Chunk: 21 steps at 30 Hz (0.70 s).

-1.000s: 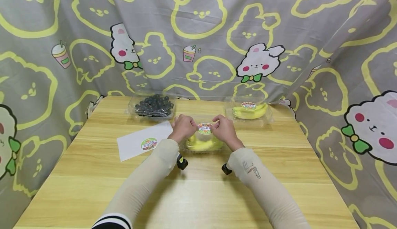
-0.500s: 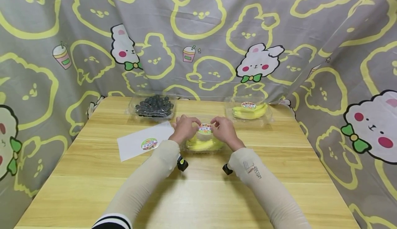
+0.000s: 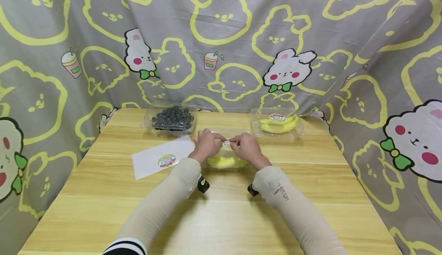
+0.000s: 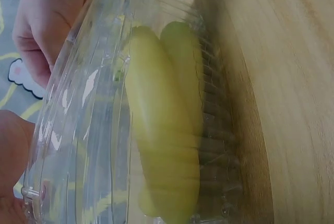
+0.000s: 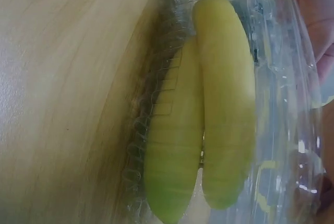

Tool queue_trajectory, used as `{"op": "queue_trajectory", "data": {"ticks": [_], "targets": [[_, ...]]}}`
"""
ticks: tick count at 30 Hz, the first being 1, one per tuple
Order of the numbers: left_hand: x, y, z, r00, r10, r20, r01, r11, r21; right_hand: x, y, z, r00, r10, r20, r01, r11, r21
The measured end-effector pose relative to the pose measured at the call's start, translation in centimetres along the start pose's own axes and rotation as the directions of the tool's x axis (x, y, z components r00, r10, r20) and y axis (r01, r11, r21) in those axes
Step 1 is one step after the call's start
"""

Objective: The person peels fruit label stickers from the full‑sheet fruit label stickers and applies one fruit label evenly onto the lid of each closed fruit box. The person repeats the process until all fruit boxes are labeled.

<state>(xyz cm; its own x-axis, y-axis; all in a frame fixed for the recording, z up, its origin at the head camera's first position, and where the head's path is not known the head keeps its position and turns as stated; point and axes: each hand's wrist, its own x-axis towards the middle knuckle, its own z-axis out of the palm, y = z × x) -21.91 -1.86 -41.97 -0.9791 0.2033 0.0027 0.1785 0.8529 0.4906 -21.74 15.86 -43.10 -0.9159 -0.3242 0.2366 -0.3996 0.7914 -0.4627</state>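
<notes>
A clear plastic box of bananas (image 3: 224,162) stands at the middle of the table, its lid shut. On the lid lies a round colourful fruit sticker (image 3: 226,144), partly covered by fingers. My left hand (image 3: 206,144) touches the sticker from the left, and my right hand (image 3: 249,147) reaches its upper right edge, the fingertips of both nearly meeting. The wrist views show the bananas (image 4: 162,114) through the clear wall (image 5: 282,93); there the fingertips and sticker are out of sight. Left of the box, a white sheet (image 3: 148,162) bears another round sticker (image 3: 167,160).
A clear box of dark grapes (image 3: 172,118) stands at the back left of the wooden table (image 3: 228,216). At the back right is a second box of bananas (image 3: 276,122), with a sticker on its lid. A patterned curtain (image 3: 238,28) hangs around the table.
My right hand has shifted left over the sticker, bringing its fingertips close to those of the left hand. The left hand, box and sticker have stayed almost in place.
</notes>
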Motion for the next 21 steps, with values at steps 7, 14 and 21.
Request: {"op": "queue_trajectory", "data": {"ticks": [7, 14, 21], "targets": [[-0.1, -0.3, 0.24, 0.999, 0.016, -0.032, -0.018, 0.999, -0.047, -0.05, 0.12, 0.12, 0.998, 0.048, -0.029, -0.047, 0.998, 0.051], [0.07, -0.51, 0.5, 0.999, 0.015, -0.031, -0.016, 0.998, -0.059, -0.01, 0.02, 0.39, 0.999, 0.034, -0.029, -0.034, 0.999, 0.016], [0.06, -0.41, 0.32, 1.0, 0.007, -0.027, -0.009, 0.997, -0.077, -0.06, 0.08, -0.13, 0.994, 0.104, -0.017, -0.102, 0.991, 0.083]]}}
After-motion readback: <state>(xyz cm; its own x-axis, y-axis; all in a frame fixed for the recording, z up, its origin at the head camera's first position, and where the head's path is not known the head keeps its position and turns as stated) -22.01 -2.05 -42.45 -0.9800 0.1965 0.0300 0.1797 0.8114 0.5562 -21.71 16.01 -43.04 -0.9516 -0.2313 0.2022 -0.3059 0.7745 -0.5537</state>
